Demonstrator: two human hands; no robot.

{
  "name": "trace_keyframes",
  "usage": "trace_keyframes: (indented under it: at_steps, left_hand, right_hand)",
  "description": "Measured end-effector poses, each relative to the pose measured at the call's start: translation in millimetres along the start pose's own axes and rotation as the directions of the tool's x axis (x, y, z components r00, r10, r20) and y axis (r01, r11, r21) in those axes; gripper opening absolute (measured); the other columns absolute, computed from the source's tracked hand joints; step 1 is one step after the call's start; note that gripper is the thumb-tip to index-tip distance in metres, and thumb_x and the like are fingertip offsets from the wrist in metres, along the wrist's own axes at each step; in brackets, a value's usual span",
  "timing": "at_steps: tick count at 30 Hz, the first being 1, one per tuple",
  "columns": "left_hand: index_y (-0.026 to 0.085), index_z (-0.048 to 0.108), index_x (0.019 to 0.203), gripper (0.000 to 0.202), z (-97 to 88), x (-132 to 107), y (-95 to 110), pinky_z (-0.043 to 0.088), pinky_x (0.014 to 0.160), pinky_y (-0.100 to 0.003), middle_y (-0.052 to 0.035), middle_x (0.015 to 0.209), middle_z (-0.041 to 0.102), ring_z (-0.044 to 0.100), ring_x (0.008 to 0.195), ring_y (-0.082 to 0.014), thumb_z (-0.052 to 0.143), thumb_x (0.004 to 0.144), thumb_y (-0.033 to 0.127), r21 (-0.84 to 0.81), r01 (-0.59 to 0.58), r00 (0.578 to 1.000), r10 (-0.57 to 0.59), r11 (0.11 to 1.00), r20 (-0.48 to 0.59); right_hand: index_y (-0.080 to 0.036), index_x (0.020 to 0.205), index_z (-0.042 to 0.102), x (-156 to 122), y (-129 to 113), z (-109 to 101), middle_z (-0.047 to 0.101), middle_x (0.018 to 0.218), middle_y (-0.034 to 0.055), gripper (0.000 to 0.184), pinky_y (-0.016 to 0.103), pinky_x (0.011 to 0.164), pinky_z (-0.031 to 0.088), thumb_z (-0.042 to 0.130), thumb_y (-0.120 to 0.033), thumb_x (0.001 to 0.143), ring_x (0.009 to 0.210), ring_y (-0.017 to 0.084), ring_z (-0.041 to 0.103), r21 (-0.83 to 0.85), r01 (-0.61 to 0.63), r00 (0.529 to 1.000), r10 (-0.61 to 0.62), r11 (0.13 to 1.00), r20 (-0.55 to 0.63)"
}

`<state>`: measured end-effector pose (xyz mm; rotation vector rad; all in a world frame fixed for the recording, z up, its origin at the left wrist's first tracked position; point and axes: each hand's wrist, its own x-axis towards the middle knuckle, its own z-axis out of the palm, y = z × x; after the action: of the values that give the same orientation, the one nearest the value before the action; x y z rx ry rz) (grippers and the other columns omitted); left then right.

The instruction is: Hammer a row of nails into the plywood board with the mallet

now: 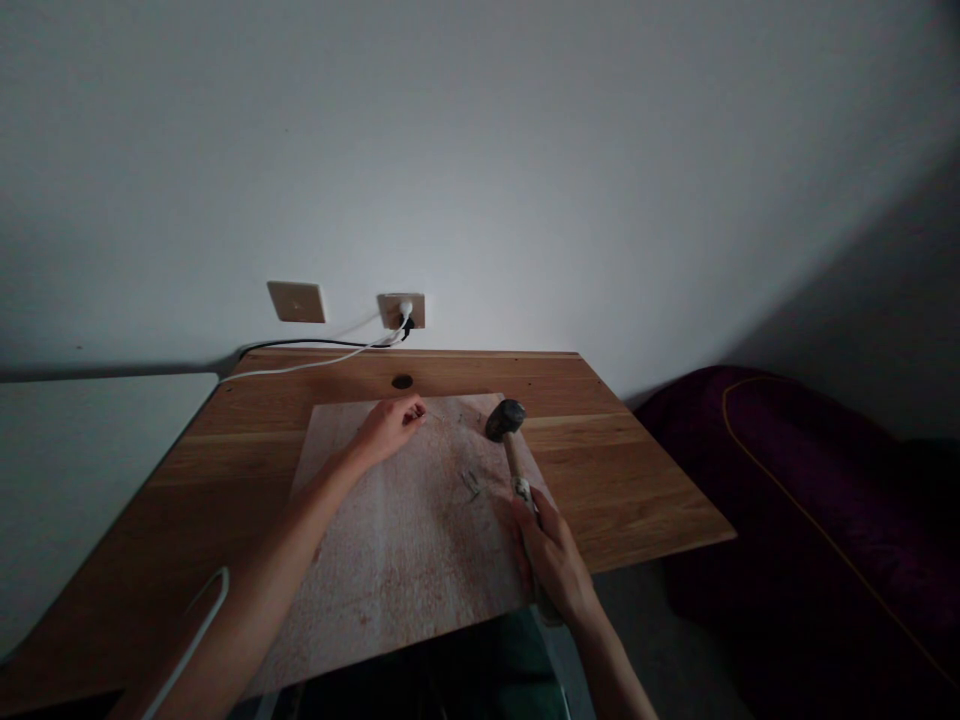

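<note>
Right grip [551, 555] is closed firmly around a wooden-handled mallet [514, 458], its dark head [504, 420] above the far edge of a pale board [390, 560] on the bench [637, 490]. Left grip [390, 428] pinches what looks like a thin nail [424, 410] between its fingertips. More nails [471, 485] sit mid-board; whether they are driven in is too small to tell.

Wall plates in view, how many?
2: a plain beige wall plate on the wall above the desk, and a socket plate to its right with cables plugged in.
</note>
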<state>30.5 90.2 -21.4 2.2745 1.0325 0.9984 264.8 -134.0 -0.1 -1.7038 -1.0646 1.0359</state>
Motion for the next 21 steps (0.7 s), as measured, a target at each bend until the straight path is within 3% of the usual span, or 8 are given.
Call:
trace_keyframes:
  at_steps: [10, 21]
  left_hand:
    - [0.022, 0.066, 0.089, 0.008, -0.7, 0.2, 0.0, 0.054, 0.075, -0.028, -0.0011, 0.085, 0.077, 0.074, 0.079, -0.0182, 0.070, 0.087, 0.014, 0.001, -0.008, 1.000, 0.008, 1.000, -0.008]
    - [0.022, 0.068, 0.089, 0.005, 0.9, -0.2, 1.8, 0.054, 0.075, -0.028, -0.0015, 0.084, 0.077, 0.074, 0.078, -0.0187, 0.069, 0.088, 0.016, 0.009, -0.005, 1.000, 0.005, 1.000, 0.029]
  right_hand:
    - [-0.025, 0.100, 0.056, 0.4, 3.7, 0.4, 0.045, 0.045, -0.0116, 0.054, 0.021, 0.034, 0.035, 0.051, -0.077, 0.090, 0.035, 0.011, 0.041, 0.004, -0.006, 1.000, 0.006, 1.000, -0.002]
    - [-0.026, 0.092, 0.053, -1.4, 1.1, 0.3, 0.045, 0.045, -0.0112, 0.046, 0.021, 0.033, 0.035, 0.052, -0.073, 0.092, 0.035, 0.011, 0.039, 0.028, -0.003, 1.000, 0.002, 1.000, 0.019]
